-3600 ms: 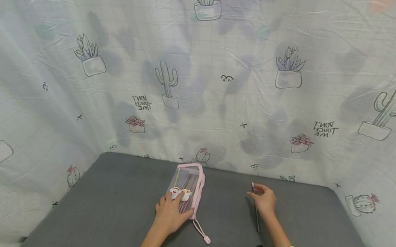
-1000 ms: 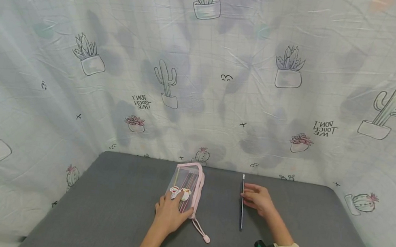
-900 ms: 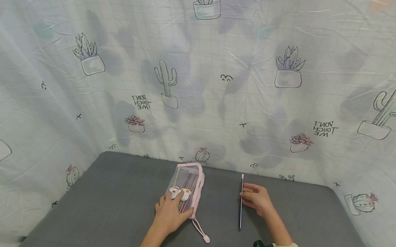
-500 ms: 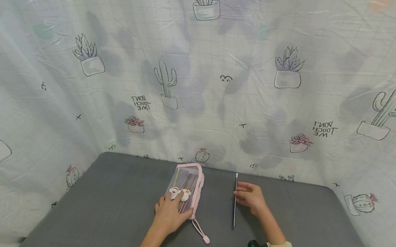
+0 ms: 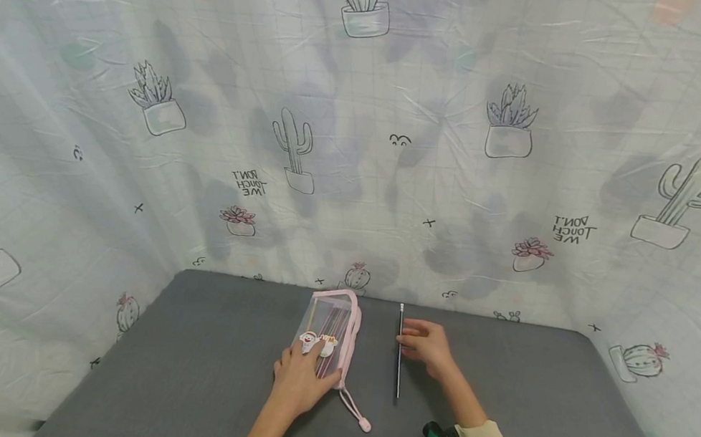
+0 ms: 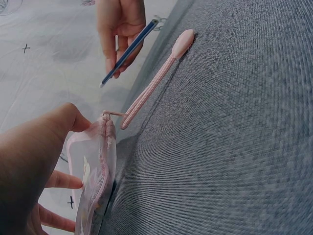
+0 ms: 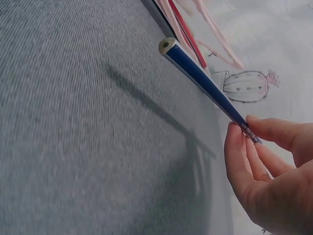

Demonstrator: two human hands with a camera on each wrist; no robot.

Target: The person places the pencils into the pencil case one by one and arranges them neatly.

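Observation:
My left hand [image 5: 299, 382] rests on a clear pencil case [image 5: 353, 334] with pink trim, fingers spread over its face and the thumb at its zipped edge. Several thin coloured sticks or pencils show inside, and two cartoon stickers are on the front. To the right of it, my right hand [image 5: 430, 346] pinches a dark blue pencil [image 5: 398, 375] between thumb and fingers, with its white end pointing away from me. The right wrist view shows the flat, unsharpened end of the pencil [image 7: 205, 88] raised above its shadow on the table.
A pink strap [image 5: 354, 410] hangs off the near corner of the case onto the grey table [image 5: 195, 388]. Behind the table is a pale curtain [image 5: 391, 201] printed with cacti. A black and green wrist device [image 5: 440, 436] sits below my right sleeve.
My right hand has carried the pencil leftward toward the case, and the pencil has turned from slanted to nearly straight away from me. The left hand and case stay put.

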